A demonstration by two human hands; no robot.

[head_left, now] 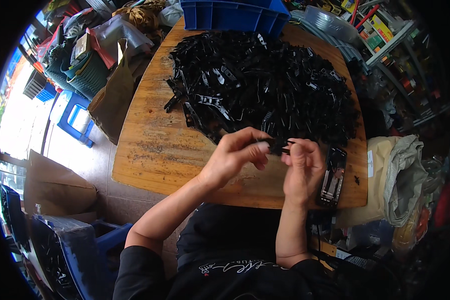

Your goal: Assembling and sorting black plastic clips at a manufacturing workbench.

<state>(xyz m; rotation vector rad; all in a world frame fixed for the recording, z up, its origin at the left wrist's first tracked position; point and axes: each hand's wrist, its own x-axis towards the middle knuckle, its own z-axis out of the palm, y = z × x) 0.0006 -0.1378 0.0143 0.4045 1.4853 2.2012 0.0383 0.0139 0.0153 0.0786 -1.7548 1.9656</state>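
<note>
A large heap of glossy black plastic parts [265,85] covers the far half of the wooden table [150,150]. In front of its near edge, my left hand [235,155] pinches a small black plastic part [275,145] between thumb and fingers. Close on the right, my right hand [303,165] is closed with thumb against fingers, at a dark piece by its fingertips. Whether both hands grip one part or two separate ones I cannot tell, since dark pieces overlap the heap behind them.
A phone [333,176] lies right of my right hand, with a small black scrap [356,180] beyond it. At the table's far edge stands a blue crate [235,17]. Paper sacks [377,175] flank the right side. A blue stool [72,116] is on the floor at left.
</note>
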